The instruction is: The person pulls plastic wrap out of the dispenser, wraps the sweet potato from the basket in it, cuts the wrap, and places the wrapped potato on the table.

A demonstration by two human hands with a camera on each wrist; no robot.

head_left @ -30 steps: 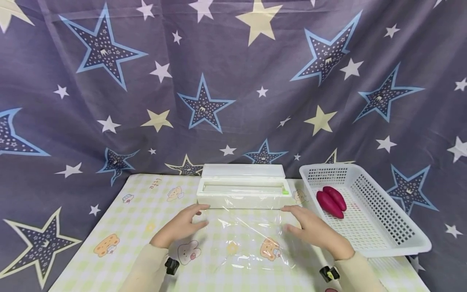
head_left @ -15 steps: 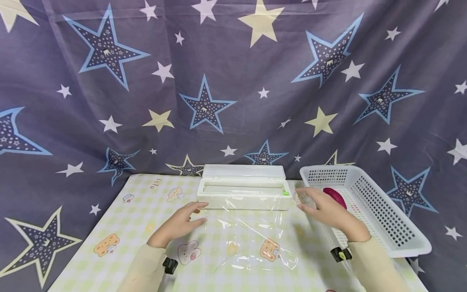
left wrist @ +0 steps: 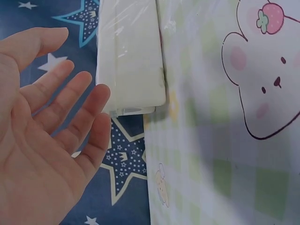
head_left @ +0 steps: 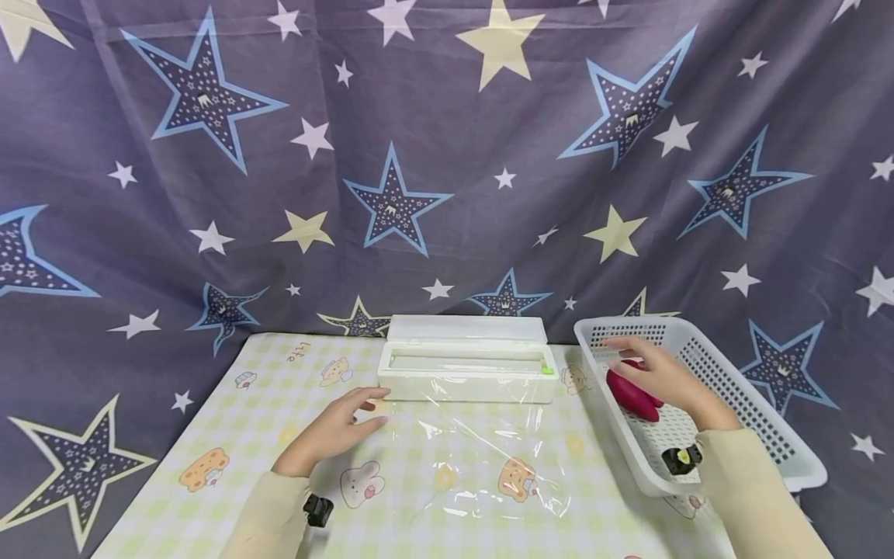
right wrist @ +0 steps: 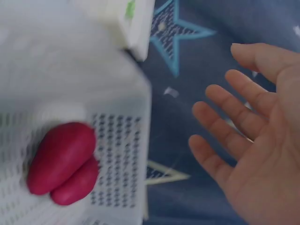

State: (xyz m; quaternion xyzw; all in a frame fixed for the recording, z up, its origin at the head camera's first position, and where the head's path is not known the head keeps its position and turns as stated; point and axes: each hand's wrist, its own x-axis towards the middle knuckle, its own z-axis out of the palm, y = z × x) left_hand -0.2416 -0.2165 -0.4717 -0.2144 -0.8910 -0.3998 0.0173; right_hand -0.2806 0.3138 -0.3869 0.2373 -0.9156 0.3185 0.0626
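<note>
Over the white perforated basket (head_left: 757, 404) on the right, my right hand (head_left: 660, 376) hovers with loosely spread fingers and holds nothing. Beneath it lie two dark red sweet potatoes (right wrist: 63, 157), side by side on the basket floor; in the head view the hand partly covers them. My left hand (head_left: 331, 431) is relaxed and holds nothing, near the left front corner of a white cling film box (head_left: 468, 388). The box's lid (head_left: 466, 328) stands raised. A sheet of clear film (head_left: 475, 458) runs from the box over the tablecloth toward me.
The table wears a green checked cloth (head_left: 265, 419) with cartoon prints. A small green piece (head_left: 548, 370) sits at the box's right end. Behind the table hangs a dark star-patterned curtain (head_left: 447, 155). The basket's wall rises around the sweet potatoes.
My right hand has moved right, from beside the film at the box's right corner to above the basket. My left hand has drifted slightly left. Box and film look the same.
</note>
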